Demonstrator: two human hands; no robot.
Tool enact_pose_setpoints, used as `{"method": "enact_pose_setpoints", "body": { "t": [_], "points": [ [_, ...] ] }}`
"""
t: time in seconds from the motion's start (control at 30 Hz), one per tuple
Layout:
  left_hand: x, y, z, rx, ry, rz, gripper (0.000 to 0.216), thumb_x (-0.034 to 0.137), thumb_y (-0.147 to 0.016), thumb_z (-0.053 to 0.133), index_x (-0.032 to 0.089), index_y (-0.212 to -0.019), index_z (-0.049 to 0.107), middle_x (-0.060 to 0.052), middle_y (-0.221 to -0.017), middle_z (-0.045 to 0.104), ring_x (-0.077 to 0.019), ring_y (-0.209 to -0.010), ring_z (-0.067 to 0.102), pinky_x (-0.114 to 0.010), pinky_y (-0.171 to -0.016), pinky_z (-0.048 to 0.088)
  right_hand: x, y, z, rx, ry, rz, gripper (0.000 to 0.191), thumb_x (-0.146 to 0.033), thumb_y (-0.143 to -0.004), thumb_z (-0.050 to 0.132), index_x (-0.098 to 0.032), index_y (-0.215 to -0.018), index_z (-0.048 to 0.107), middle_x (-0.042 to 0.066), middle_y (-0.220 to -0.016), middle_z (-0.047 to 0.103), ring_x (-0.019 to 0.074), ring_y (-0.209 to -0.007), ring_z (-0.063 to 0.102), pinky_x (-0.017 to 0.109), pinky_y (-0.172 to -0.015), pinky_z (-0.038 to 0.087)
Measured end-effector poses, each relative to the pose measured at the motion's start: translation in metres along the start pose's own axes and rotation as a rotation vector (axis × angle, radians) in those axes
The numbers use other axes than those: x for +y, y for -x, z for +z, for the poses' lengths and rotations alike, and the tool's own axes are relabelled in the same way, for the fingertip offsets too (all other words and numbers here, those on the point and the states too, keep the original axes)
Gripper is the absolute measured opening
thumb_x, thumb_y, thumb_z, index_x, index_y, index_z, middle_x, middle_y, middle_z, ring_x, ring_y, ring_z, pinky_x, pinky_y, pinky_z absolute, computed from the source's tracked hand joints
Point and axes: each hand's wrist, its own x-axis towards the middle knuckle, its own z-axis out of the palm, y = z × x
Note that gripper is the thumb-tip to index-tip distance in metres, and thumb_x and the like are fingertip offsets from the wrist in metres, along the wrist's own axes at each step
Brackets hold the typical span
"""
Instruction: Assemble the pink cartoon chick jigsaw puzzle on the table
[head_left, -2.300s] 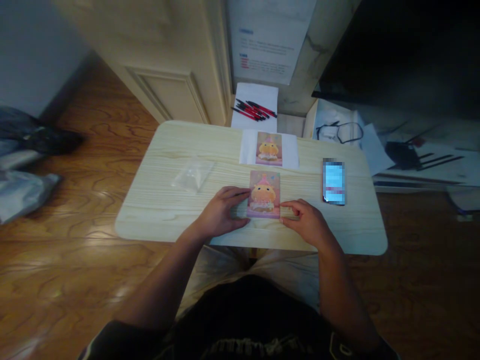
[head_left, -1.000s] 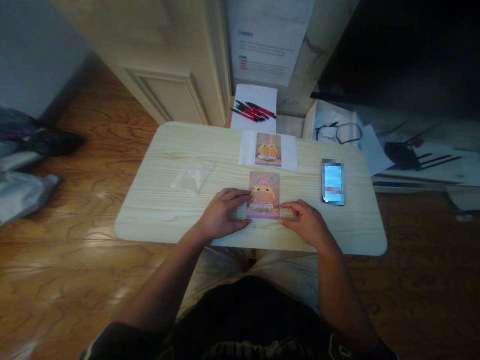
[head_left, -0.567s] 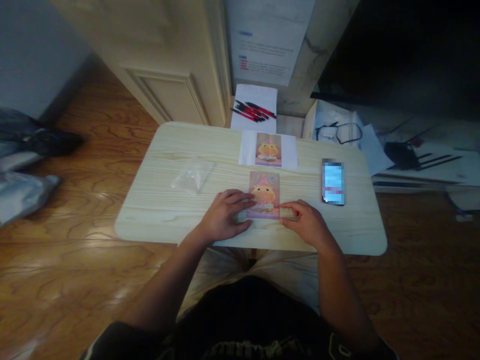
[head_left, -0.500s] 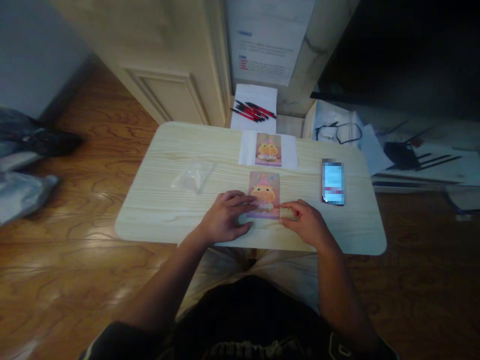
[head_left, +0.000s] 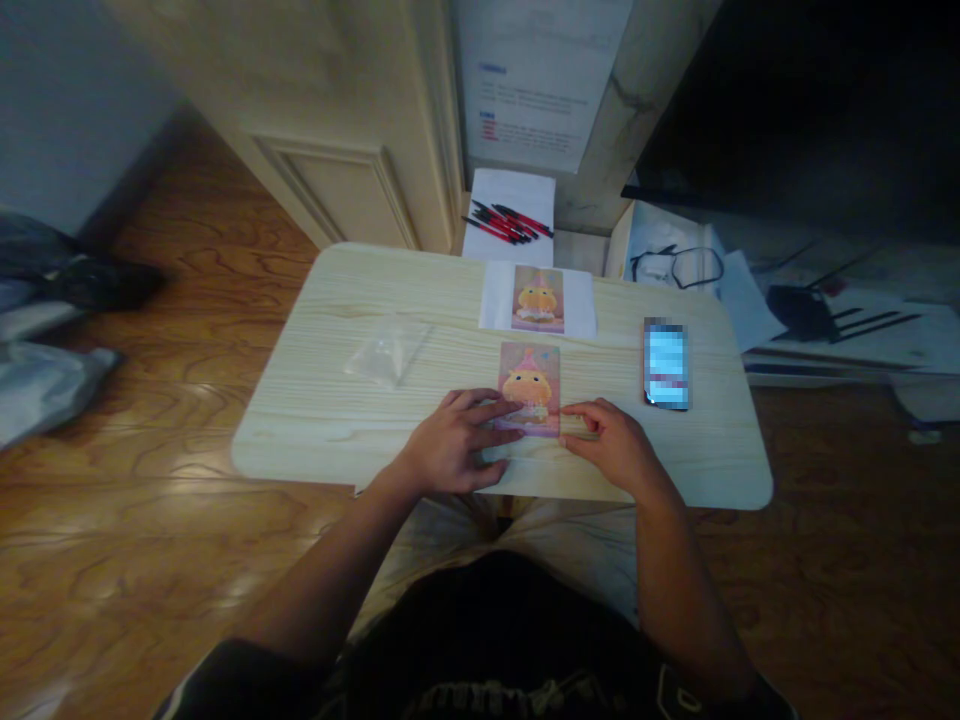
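A picture card with an orange cartoon animal in a pink party hat lies flat on the pale wooden table. My left hand rests with spread fingers over the card's lower left part, its fingertips on the picture. At the card's lower right edge is my right hand, index finger and thumb stretched apart and fingertips touching or very near the edge. Just beyond the card lies a white paper sheet printed with a matching picture. To the left sits a clear plastic bag.
A phone with a lit screen lies on the table's right side. Behind the table, several red and black pens rest on white paper. Glasses or a cable lie on a shelf at the back right. Grey bags are on the floor at left.
My left hand has slid slightly down and its fingers have shifted a little on the card, showing more of the picture. The right hand and the card are almost unmoved.
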Motion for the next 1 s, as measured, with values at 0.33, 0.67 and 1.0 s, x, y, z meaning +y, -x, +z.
{"method": "enact_pose_setpoints", "body": {
  "t": [0.33, 0.67, 1.0],
  "points": [
    [-0.0007, -0.0001, 0.0001, 0.0, 0.007, 0.003, 0.052, 0.043, -0.083, 0.074, 0.038, -0.134, 0.068, 0.001, -0.157, 0.052, -0.0358, -0.14, 0.046, -0.057, -0.109, 0.041, -0.0009, -0.0002, -0.0003, -0.002, -0.01, 0.006, 0.036, -0.03, -0.083, 0.079, -0.03, -0.119, 0.075, 0.001, -0.092, 0.065, 0.0184, -0.079, 0.058, 0.03, -0.072, 0.045],
    [0.0, -0.0002, -0.0008, -0.001, 0.01, 0.009, 0.05, 0.044, -0.084, 0.072, 0.037, -0.133, 0.069, 0.001, -0.157, 0.052, -0.036, -0.14, 0.046, -0.058, -0.109, 0.04, -0.0005, -0.0005, 0.0004, -0.002, 0.002, 0.004, 0.035, -0.031, -0.084, 0.079, -0.031, -0.119, 0.075, 0.002, -0.094, 0.066, 0.0183, -0.081, 0.059, 0.03, -0.072, 0.045],
    [-0.0043, 0.0021, -0.0019, 0.169, 0.209, -0.104, 0.016, 0.034, -0.086, 0.068, 0.025, -0.095, 0.077, -0.007, -0.104, 0.073, -0.024, -0.1, 0.066, -0.045, -0.094, 0.053, -0.0006, -0.0002, -0.0007, -0.006, 0.003, -0.004, 0.036, -0.032, -0.084, 0.078, -0.03, -0.12, 0.075, 0.003, -0.093, 0.066, 0.0193, -0.079, 0.059, 0.031, -0.072, 0.045]
  ]
}}
